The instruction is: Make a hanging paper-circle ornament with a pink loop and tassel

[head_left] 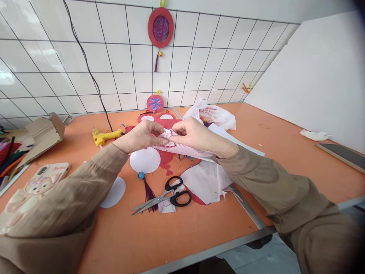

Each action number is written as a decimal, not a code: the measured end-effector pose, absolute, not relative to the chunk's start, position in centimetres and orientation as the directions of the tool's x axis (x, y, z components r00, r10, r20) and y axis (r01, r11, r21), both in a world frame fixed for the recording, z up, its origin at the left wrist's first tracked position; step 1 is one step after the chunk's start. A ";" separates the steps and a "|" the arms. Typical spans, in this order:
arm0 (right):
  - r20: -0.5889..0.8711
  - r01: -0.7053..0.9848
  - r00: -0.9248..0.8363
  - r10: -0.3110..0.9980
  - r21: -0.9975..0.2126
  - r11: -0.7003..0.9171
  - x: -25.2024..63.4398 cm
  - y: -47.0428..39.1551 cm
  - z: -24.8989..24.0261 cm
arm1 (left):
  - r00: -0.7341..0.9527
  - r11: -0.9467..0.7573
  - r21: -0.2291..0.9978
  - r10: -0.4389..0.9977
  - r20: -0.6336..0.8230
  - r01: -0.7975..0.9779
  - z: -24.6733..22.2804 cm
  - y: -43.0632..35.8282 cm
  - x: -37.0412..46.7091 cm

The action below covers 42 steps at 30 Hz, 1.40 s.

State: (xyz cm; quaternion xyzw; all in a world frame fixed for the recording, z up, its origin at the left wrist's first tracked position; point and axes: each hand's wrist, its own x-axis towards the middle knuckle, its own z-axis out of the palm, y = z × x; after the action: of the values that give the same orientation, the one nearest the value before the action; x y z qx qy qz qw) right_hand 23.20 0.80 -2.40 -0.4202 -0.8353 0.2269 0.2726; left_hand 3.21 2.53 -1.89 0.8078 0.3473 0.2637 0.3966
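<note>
Both hands pinch a pale pink patterned piece of fabric (185, 147) above the middle of the table. My left hand (142, 136) grips its left part between thumb and fingers. My right hand (192, 133) closes on it just beside, thumbs nearly meeting. Under and around it lie a white paper circle (145, 160), red scraps (165, 163) and a white cloth piece (203, 179). Nearer to me, black-handled scissors (162, 198) rest partly open over a purple tassel (149, 190) with a blue bead (141, 175).
A yellow glue gun (107, 136) lies at the left, beyond a phone (42, 179) and a cardboard box (45, 137). A white plastic bag (219, 116) sits at the back. Round red ornaments (160, 27) hang on the tiled wall. A dark framed panel (345, 156) lies far right.
</note>
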 end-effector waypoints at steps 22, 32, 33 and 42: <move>0.311 0.490 -0.437 0.844 -0.704 0.513 22.6 0.6 -2.6 | 0.650 -0.469 0.794 0.749 0.125 0.388 -2.1 2.9 2.8; 0.359 0.468 -0.450 0.818 -0.685 0.558 22.6 0.7 -2.5 | 0.615 -0.425 0.814 0.781 0.108 0.396 -2.1 2.5 3.0; 0.360 0.471 -0.444 0.820 -0.685 0.556 22.6 0.6 -2.5 | 0.623 -0.425 0.816 0.775 0.105 0.391 -2.2 2.6 3.0; 0.332 0.482 -0.453 0.828 -0.690 0.540 22.7 0.8 -2.6 | 0.663 -0.476 0.793 0.738 0.124 0.381 -2.3 2.9 2.7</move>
State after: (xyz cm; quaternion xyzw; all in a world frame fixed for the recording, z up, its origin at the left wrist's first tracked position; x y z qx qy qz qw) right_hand 22.69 0.83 -2.63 -0.4034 -0.8119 0.2592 0.3330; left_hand 2.75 2.91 -2.33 0.8270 0.3384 0.2323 0.3841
